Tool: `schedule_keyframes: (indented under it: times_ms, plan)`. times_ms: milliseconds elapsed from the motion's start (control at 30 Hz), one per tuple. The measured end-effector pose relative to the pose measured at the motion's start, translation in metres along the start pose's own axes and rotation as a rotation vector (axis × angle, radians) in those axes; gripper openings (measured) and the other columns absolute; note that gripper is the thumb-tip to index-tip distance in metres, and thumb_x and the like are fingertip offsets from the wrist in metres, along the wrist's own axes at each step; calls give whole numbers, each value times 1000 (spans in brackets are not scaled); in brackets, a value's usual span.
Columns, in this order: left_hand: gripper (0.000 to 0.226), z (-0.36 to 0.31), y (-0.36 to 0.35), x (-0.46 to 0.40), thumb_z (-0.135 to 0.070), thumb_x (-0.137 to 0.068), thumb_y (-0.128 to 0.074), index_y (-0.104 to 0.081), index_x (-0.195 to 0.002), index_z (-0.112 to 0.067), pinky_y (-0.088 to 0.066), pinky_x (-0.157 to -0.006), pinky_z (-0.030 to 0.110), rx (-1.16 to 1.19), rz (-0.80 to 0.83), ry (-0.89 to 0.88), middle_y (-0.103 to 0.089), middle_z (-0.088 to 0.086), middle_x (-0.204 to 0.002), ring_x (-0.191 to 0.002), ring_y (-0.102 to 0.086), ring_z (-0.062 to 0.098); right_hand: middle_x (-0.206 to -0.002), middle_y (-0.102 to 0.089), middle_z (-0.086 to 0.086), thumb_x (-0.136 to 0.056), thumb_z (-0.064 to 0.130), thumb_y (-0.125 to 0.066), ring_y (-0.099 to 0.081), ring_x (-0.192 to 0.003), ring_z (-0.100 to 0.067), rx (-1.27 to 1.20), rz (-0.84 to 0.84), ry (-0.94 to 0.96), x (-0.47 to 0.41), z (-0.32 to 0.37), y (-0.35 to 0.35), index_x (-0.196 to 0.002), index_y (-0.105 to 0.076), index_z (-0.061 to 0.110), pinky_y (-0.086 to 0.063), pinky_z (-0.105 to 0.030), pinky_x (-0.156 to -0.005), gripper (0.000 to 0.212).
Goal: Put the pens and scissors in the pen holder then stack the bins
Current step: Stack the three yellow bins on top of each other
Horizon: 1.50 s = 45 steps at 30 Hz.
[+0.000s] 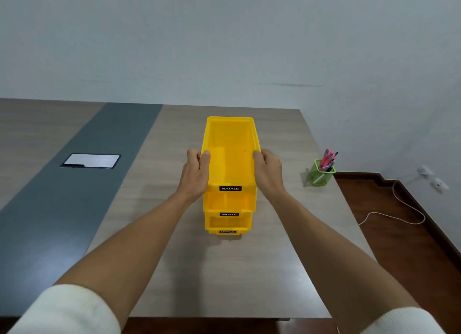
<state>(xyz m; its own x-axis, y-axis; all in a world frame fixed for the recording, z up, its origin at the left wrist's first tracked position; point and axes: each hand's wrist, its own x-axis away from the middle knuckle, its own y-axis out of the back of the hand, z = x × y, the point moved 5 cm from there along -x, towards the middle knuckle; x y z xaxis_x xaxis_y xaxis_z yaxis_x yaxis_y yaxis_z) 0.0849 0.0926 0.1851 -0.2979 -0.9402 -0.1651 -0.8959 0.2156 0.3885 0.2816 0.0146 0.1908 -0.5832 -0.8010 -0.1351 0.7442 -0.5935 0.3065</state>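
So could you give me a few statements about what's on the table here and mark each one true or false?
1. Both hands grip the top bin. True: the left hand and right hand hold its side walls.
2. Two yellow bins are stacked. False: three labelled fronts show, one above the other.
3. The pen holder is green and stands right of the bins. True.
4. The pen holder is empty. False: pens stick out of it; scissors cannot be made out for sure.
5. The top bin holds pens. False: its inside looks empty.
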Motion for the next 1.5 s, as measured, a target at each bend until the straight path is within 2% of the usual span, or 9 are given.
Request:
schedule_keyframes:
  times_ms: [100, 167, 233, 400, 667, 833, 1033, 1267, 1500]
  plan:
    - [44, 0, 2, 5, -58, -103, -34, -41, -109, -15, -45, -66, 32, 17, 46, 31, -54, -4, -90, -77, -55, 12, -92, -68, -4, -107, 46, -41, -63, -82, -13, -73, 99, 15, 10, -5, 1, -102, -66, 10, -50, -33, -69, 43]
    - [47, 12, -1, 18, -61, -101, -37, -43, -124, -20, -51, -74, 30, 80, 104, 74, -60, -6, -105, -93, -62, 10, -116, -69, 6, -107, 47, -40, -67, -104, -8, -128, 171, 29, 25, -22, 0, -127, -60, 23, -57, -27, -83, 37]
    - [43, 30, -6, 35, -54, -104, -41, -43, -134, -23, -50, -78, 28, 131, 148, 99, -60, -9, -117, -105, -61, 8, -125, -64, 5, -103, 45, -42, -64, -111, -10, -113, 170, 37, 40, -44, -2, -135, -50, 23, -55, -30, -85, 40]
    - [46, 56, -18, 57, -57, -97, -37, -46, -131, -28, -49, -80, 30, 165, 143, 136, -61, -10, -118, -107, -61, 12, -119, -64, -4, -100, 45, -39, -63, -102, -19, -81, 144, 29, 54, -66, -12, -122, -50, 24, -50, -34, -78, 32]
    - [38, 57, -18, 56, -51, -102, -36, -49, -132, -33, -47, -79, 27, 181, 169, 162, -62, -11, -118, -108, -60, 10, -119, -65, 6, -99, 50, -38, -63, -109, -13, -81, 181, 0, 55, -66, -13, -121, -55, 36, -55, -36, -88, 31]
    - [48, 61, -15, 53, -60, -98, -35, -45, -136, -33, -52, -90, 37, 138, 230, 125, -61, -13, -122, -113, -61, 13, -126, -63, 4, -101, 52, -36, -62, -113, -14, -13, 246, 26, 53, -68, -8, -129, -52, 30, -54, -38, -93, 39]
    - [46, 59, -15, 54, -55, -104, -31, -38, -144, -33, -48, -87, 25, 74, 273, 56, -58, -17, -126, -114, -56, -1, -131, -58, 10, -107, 48, -32, -60, -120, -17, -1, 286, 8, 58, -71, -11, -135, -43, 36, -52, -35, -97, 32]
    - [55, 65, -19, 54, -67, -96, -32, -38, -143, -38, -51, -97, 42, 158, 240, 144, -58, -10, -131, -118, -59, 14, -135, -57, 9, -107, 52, -31, -58, -124, -20, -87, 294, -74, 60, -69, -17, -136, -42, 40, -52, -44, -102, 33]
    - [54, 63, -22, 54, -64, -101, -32, -31, -146, -36, -47, -97, 42, 115, 258, 163, -55, -8, -135, -121, -56, 20, -135, -57, 8, -105, 57, -30, -58, -125, -21, -69, 287, -110, 62, -70, -17, -138, -42, 40, -51, -50, -105, 39]
